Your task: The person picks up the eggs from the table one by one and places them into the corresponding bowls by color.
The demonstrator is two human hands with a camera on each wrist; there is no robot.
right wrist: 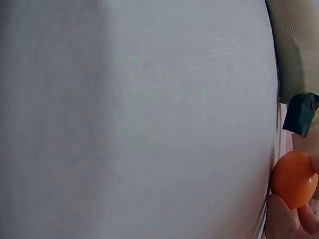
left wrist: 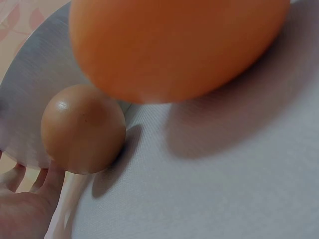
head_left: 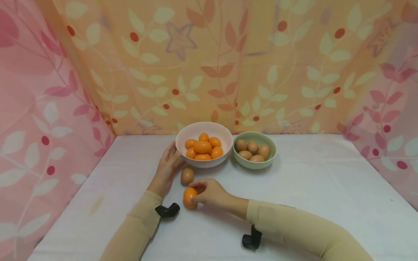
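Note:
My right hand (head_left: 212, 194) pinches a smooth orange egg (head_left: 189, 197) between thumb and fingers, low over the white cloth. In the right wrist view the same orange egg (right wrist: 294, 180) shows at the right edge with fingers around it. My left hand (head_left: 168, 166) rests its fingers against the left side of a pinkish-white bowl (head_left: 204, 165), where several orange eggs (head_left: 203, 147) lie. Between the two hands a brown egg (head_left: 187, 176) sits on the cloth, just in front of that bowl. The left wrist view shows this brown egg (left wrist: 83, 129) beside the left fingertips.
A green bowl (head_left: 255, 165) with several brown eggs (head_left: 252, 146) stands right beside the pinkish-white bowl. White cloth (head_left: 310, 174) covers the table. A flowered curtain (head_left: 209, 61) hangs behind the bowls, and pink flowered cloth (head_left: 39, 119) flanks the table.

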